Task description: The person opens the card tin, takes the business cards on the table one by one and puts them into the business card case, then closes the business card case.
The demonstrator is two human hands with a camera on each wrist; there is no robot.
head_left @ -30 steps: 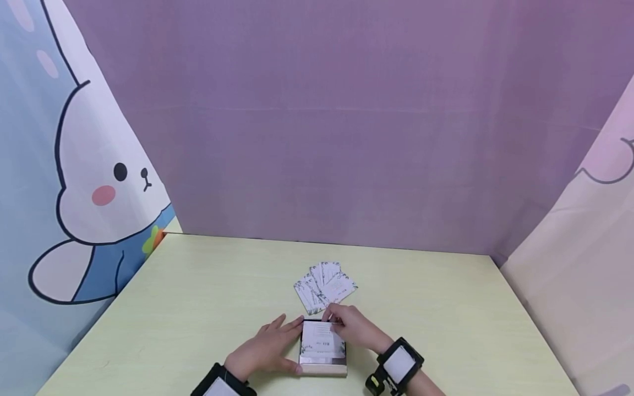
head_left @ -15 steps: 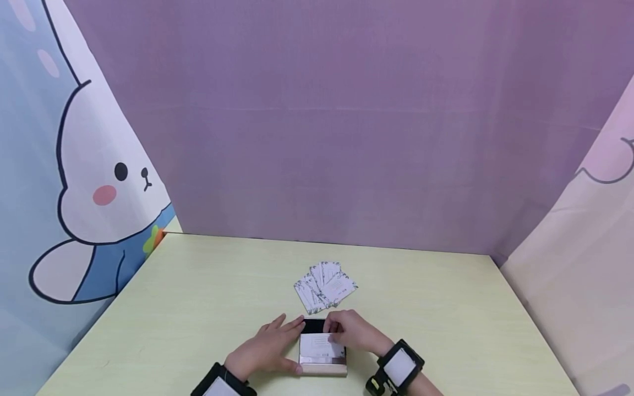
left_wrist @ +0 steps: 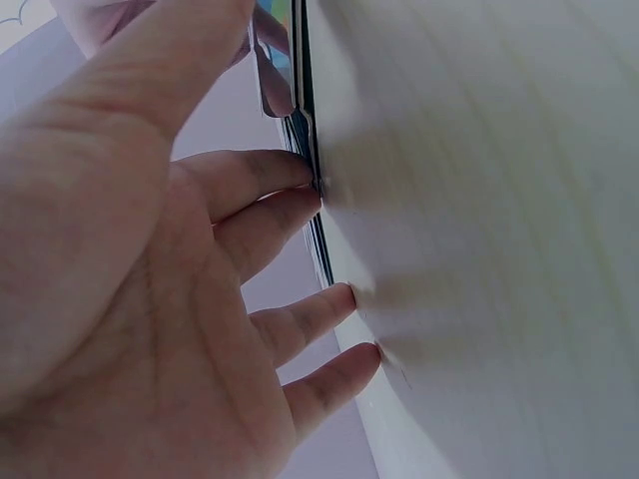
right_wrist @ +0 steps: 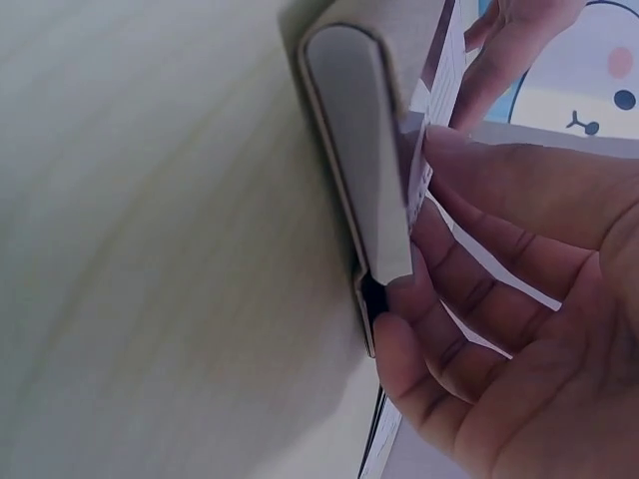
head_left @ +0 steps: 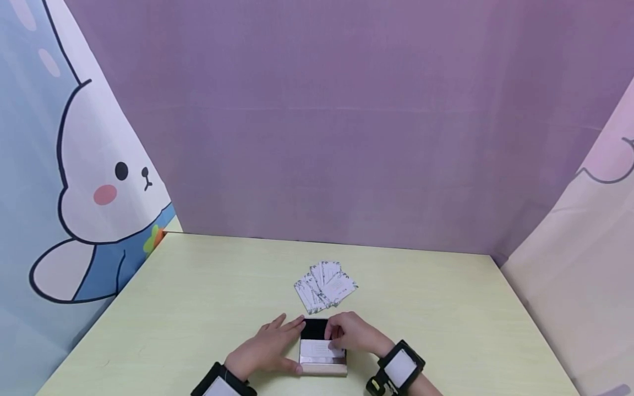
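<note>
- Your left hand (head_left: 269, 346) lies with straight fingers against the left edge of the small open card case with the black lining and pale cover (head_left: 317, 330), steadying it without gripping.
- Your right hand (head_left: 354, 334) pinches the white printed card (head_left: 319, 350) that sits partly inside the case.
- The case rests on the pale yellow-green table (head_left: 198, 308), near its front edge.
- A fanned pile of white printed cards (head_left: 324, 286) lies just beyond the case, not touching it.
</note>
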